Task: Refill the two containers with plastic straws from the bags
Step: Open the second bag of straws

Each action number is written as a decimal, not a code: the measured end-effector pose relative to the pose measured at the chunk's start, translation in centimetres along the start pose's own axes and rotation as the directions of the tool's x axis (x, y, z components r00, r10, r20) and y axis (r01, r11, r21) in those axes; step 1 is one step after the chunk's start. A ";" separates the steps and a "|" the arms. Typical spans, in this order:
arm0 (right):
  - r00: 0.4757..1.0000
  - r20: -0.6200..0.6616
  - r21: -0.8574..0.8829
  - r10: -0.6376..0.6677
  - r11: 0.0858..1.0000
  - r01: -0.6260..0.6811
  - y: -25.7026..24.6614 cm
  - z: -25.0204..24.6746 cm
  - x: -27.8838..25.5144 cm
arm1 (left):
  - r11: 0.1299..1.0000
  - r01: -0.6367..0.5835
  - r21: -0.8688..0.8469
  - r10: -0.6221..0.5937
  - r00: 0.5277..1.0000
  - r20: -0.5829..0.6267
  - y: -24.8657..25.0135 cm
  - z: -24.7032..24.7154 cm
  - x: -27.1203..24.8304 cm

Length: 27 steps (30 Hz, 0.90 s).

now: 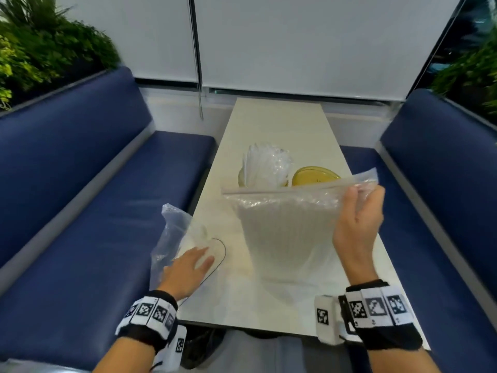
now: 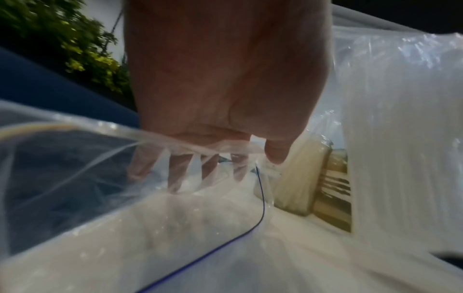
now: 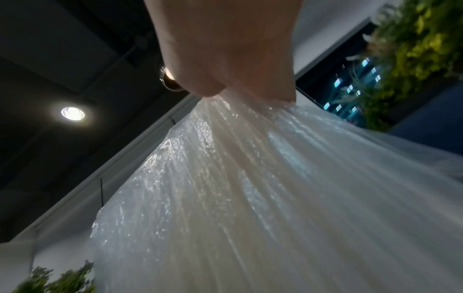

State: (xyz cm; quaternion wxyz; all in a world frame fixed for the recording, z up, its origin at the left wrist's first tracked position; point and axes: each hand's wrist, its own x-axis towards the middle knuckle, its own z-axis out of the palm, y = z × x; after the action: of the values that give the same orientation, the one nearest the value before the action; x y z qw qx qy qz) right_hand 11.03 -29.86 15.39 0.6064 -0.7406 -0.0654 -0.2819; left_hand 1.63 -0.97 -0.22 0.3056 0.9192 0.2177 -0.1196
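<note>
A long, pale table (image 1: 279, 122) runs between two blue padded benches (image 1: 88, 189). Two yellowish containers stand on it side by side past its middle: the left container (image 1: 243, 176) is stuffed with clear straws and crumpled plastic, and the right container (image 1: 314, 175) sits just beside it. Nearer than the containers, at the table's left edge, an emptied clear bag (image 1: 177, 235) lies partly over the side. A thin dark line (image 1: 222, 251) curves on the tabletop beside that bag.

Your head view is evenly lit but edge-warped; a ceiling lamp (image 3: 72, 113) glares in the dim, blurred right wrist view.
</note>
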 end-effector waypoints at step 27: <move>0.993 0.120 -0.033 0.023 0.999 -0.019 5.7 1.5 -1.6 | 0.722 -0.623 0.300 0.372 0.715 0.592 13.9 6.7 -5.0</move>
State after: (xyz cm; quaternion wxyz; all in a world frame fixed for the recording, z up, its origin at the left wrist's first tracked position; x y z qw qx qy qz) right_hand 12.66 -29.48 9.53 0.5924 -0.7664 -0.0896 -0.2315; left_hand 3.25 -16.71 3.34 0.1342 0.9262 -0.1691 -0.3090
